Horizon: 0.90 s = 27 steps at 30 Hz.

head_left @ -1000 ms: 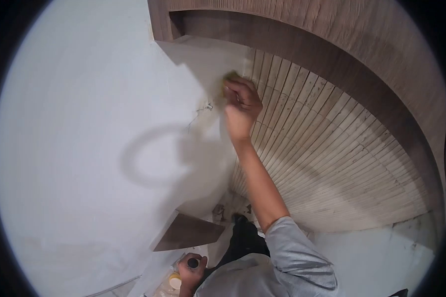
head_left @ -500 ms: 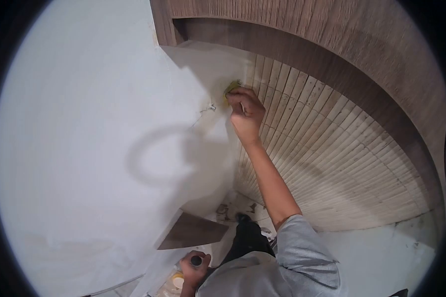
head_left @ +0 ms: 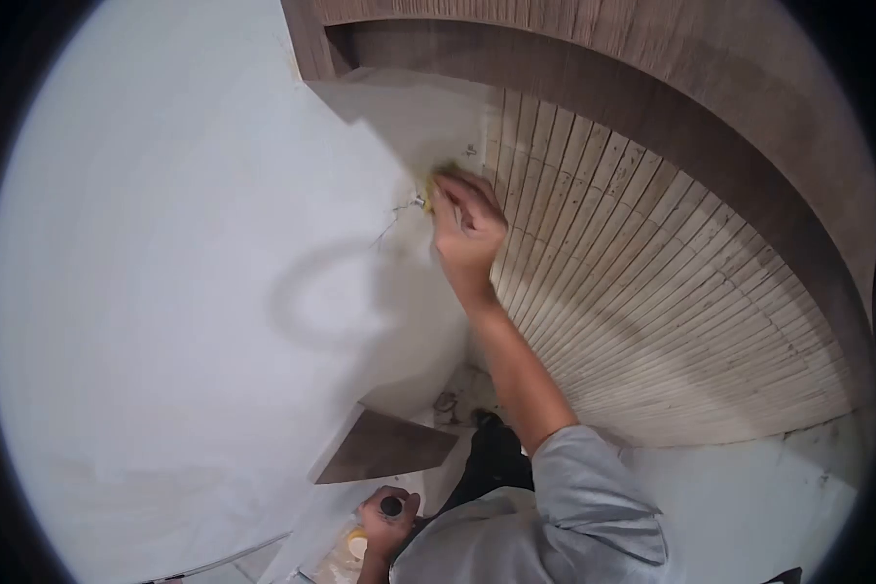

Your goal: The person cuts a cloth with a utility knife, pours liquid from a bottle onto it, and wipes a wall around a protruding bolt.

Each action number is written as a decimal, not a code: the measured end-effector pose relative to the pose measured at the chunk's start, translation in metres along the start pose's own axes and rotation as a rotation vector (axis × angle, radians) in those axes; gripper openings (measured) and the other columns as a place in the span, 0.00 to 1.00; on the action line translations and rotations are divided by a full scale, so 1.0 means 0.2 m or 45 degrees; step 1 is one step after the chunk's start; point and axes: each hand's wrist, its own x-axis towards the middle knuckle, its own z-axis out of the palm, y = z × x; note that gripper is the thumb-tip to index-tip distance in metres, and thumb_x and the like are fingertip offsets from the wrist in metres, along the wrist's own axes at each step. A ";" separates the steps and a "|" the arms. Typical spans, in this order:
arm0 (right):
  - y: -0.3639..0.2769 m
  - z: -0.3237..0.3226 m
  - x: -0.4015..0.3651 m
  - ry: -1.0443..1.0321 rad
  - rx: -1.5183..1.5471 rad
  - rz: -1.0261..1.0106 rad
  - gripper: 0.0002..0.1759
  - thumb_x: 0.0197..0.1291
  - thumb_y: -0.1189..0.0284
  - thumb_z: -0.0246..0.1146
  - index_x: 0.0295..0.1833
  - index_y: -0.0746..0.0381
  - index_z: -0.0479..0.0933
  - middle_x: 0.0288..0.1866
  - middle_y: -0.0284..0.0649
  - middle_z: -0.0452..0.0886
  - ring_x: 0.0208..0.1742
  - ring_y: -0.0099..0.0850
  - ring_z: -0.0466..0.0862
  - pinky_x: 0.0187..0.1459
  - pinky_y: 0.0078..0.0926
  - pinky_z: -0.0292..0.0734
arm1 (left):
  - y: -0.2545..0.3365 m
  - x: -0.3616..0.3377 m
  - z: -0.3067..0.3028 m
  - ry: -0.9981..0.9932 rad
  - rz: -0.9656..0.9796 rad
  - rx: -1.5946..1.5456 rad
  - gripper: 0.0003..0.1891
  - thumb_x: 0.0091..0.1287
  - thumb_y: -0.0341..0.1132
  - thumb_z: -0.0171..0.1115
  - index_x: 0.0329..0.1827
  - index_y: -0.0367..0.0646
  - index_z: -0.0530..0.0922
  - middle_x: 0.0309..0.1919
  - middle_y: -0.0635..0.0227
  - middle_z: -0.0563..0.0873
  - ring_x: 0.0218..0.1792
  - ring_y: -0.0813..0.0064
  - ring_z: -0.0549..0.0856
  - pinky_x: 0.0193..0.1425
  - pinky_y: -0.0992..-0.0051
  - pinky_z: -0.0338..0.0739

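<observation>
My right hand (head_left: 470, 219) reaches up to the white wall (head_left: 165, 243) beside the corner, its fingers pinched on a yellow-green sponge or cloth (head_left: 432, 187) pressed to the wall. Just left of it, a small damaged spot (head_left: 418, 200) with a thin crack shows on the wall. Low in the view, my left hand (head_left: 387, 521) is wrapped round a dark-topped cylindrical object (head_left: 391, 506), seen end-on; the rest of it is hidden by the fingers.
Ribbed bamboo-like panelling (head_left: 642, 282) covers the right side, under a curved brown wooden frame (head_left: 730, 156). A brown wooden board (head_left: 384, 450) juts out low near my left hand. A container with a yellow ring (head_left: 357, 543) is below that hand.
My right hand has moved left and slightly down along the wall with the yellow-green sponge or cloth, nearer the damaged spot. My left hand keeps its hold.
</observation>
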 end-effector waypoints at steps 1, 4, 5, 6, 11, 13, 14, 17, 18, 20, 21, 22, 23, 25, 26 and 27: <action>0.05 0.00 -0.08 0.090 0.162 0.158 0.08 0.70 0.86 0.69 0.52 0.69 0.89 0.54 0.46 0.87 0.51 0.30 0.88 0.50 0.26 0.86 | 0.01 0.01 0.00 0.029 0.033 -0.014 0.10 0.60 0.36 0.81 0.32 0.41 0.87 0.28 0.61 0.91 0.30 0.64 0.91 0.42 0.67 0.84; -0.11 0.05 -0.30 0.188 0.011 0.443 0.13 0.69 0.87 0.69 0.57 0.68 0.88 0.55 0.44 0.86 0.50 0.28 0.88 0.50 0.25 0.86 | 0.01 -0.04 -0.02 0.062 0.054 -0.031 0.10 0.61 0.36 0.81 0.32 0.40 0.87 0.28 0.61 0.91 0.30 0.66 0.91 0.40 0.68 0.84; -0.15 0.07 -0.31 0.132 -0.059 0.331 0.13 0.70 0.86 0.69 0.57 0.68 0.88 0.55 0.44 0.86 0.50 0.29 0.88 0.49 0.25 0.86 | -0.02 -0.04 -0.02 0.050 0.033 -0.043 0.10 0.61 0.36 0.80 0.32 0.40 0.87 0.28 0.61 0.91 0.30 0.67 0.91 0.40 0.68 0.83; -0.19 0.08 -0.32 0.073 -0.132 0.225 0.13 0.70 0.86 0.69 0.58 0.68 0.88 0.55 0.44 0.86 0.49 0.29 0.88 0.48 0.25 0.86 | -0.02 -0.04 -0.03 0.037 0.007 -0.056 0.10 0.61 0.36 0.80 0.32 0.40 0.87 0.27 0.61 0.91 0.30 0.67 0.91 0.40 0.68 0.83; -0.20 0.06 -0.35 0.021 -0.207 0.056 0.12 0.71 0.86 0.69 0.57 0.69 0.88 0.54 0.44 0.86 0.47 0.31 0.88 0.44 0.26 0.86 | 0.04 -0.08 -0.05 0.011 0.056 -0.019 0.09 0.62 0.34 0.80 0.32 0.40 0.87 0.26 0.62 0.90 0.28 0.69 0.90 0.39 0.69 0.83; -0.21 0.10 -0.38 0.073 -0.230 0.141 0.12 0.70 0.86 0.69 0.57 0.69 0.88 0.54 0.44 0.86 0.47 0.32 0.89 0.43 0.27 0.87 | 0.04 -0.07 -0.07 0.032 0.080 -0.019 0.09 0.62 0.34 0.80 0.32 0.40 0.87 0.26 0.62 0.90 0.28 0.69 0.90 0.39 0.70 0.83; -0.25 0.13 -0.31 0.076 -0.232 0.102 0.13 0.70 0.86 0.69 0.57 0.69 0.88 0.54 0.45 0.86 0.47 0.33 0.89 0.43 0.27 0.87 | 0.01 -0.07 -0.07 0.048 0.089 -0.024 0.09 0.62 0.34 0.80 0.32 0.40 0.87 0.26 0.62 0.90 0.28 0.70 0.90 0.38 0.70 0.83; -0.36 0.17 -0.17 0.071 -0.325 -0.014 0.13 0.70 0.87 0.69 0.58 0.70 0.88 0.54 0.45 0.86 0.46 0.35 0.89 0.44 0.29 0.86 | 0.03 -0.10 -0.08 0.053 0.075 -0.089 0.09 0.62 0.33 0.80 0.32 0.40 0.87 0.26 0.62 0.90 0.28 0.71 0.89 0.38 0.70 0.82; -0.35 0.17 -0.18 0.073 -0.396 -0.072 0.13 0.70 0.86 0.68 0.58 0.70 0.88 0.54 0.46 0.86 0.47 0.35 0.89 0.44 0.29 0.86 | 0.04 -0.10 -0.09 0.051 0.074 -0.119 0.09 0.62 0.33 0.80 0.32 0.40 0.87 0.26 0.62 0.90 0.28 0.71 0.89 0.38 0.70 0.82; -0.31 0.17 -0.21 0.081 -0.439 -0.074 0.12 0.72 0.86 0.67 0.57 0.71 0.87 0.54 0.46 0.86 0.47 0.36 0.89 0.45 0.31 0.86 | 0.00 -0.07 -0.09 0.029 0.071 -0.073 0.08 0.62 0.33 0.80 0.32 0.39 0.87 0.26 0.62 0.90 0.28 0.71 0.89 0.38 0.70 0.82; -0.28 0.14 -0.30 0.078 -0.422 0.008 0.11 0.72 0.85 0.67 0.57 0.72 0.87 0.54 0.47 0.86 0.47 0.36 0.90 0.45 0.31 0.86 | 0.01 -0.09 -0.10 0.013 0.057 -0.044 0.08 0.62 0.32 0.80 0.32 0.39 0.87 0.26 0.62 0.90 0.29 0.71 0.89 0.38 0.70 0.82; -0.25 0.12 -0.36 0.075 -0.408 0.086 0.11 0.73 0.85 0.66 0.57 0.72 0.87 0.54 0.47 0.86 0.48 0.36 0.90 0.45 0.32 0.86 | 0.02 -0.09 -0.11 0.019 0.070 -0.039 0.08 0.62 0.32 0.80 0.32 0.39 0.87 0.26 0.62 0.90 0.29 0.72 0.89 0.38 0.71 0.82; -0.28 0.13 -0.32 0.070 -0.396 0.114 0.11 0.73 0.84 0.66 0.57 0.72 0.87 0.54 0.47 0.85 0.47 0.36 0.90 0.45 0.32 0.86 | 0.06 -0.07 -0.11 0.026 0.081 -0.036 0.08 0.62 0.32 0.80 0.33 0.38 0.87 0.26 0.62 0.90 0.29 0.72 0.89 0.38 0.71 0.82; -0.37 0.16 -0.21 0.062 -0.382 0.182 0.11 0.74 0.84 0.66 0.57 0.72 0.86 0.54 0.48 0.85 0.47 0.35 0.90 0.45 0.33 0.86 | 0.06 -0.09 -0.13 0.030 0.089 -0.042 0.08 0.62 0.31 0.80 0.33 0.38 0.87 0.26 0.63 0.90 0.29 0.73 0.89 0.37 0.71 0.82; -0.35 0.16 -0.21 0.075 -0.395 0.150 0.11 0.74 0.84 0.66 0.57 0.72 0.86 0.54 0.48 0.85 0.46 0.35 0.89 0.44 0.32 0.85 | 0.05 -0.07 -0.12 0.040 0.098 -0.060 0.08 0.62 0.31 0.80 0.33 0.38 0.87 0.26 0.63 0.90 0.29 0.74 0.89 0.37 0.71 0.82; -0.34 0.16 -0.21 0.086 -0.407 0.121 0.11 0.74 0.84 0.66 0.57 0.72 0.86 0.53 0.47 0.85 0.45 0.35 0.89 0.43 0.32 0.85 | 0.05 -0.07 -0.13 0.052 0.103 -0.077 0.08 0.61 0.31 0.80 0.33 0.37 0.87 0.26 0.63 0.90 0.28 0.74 0.89 0.36 0.71 0.81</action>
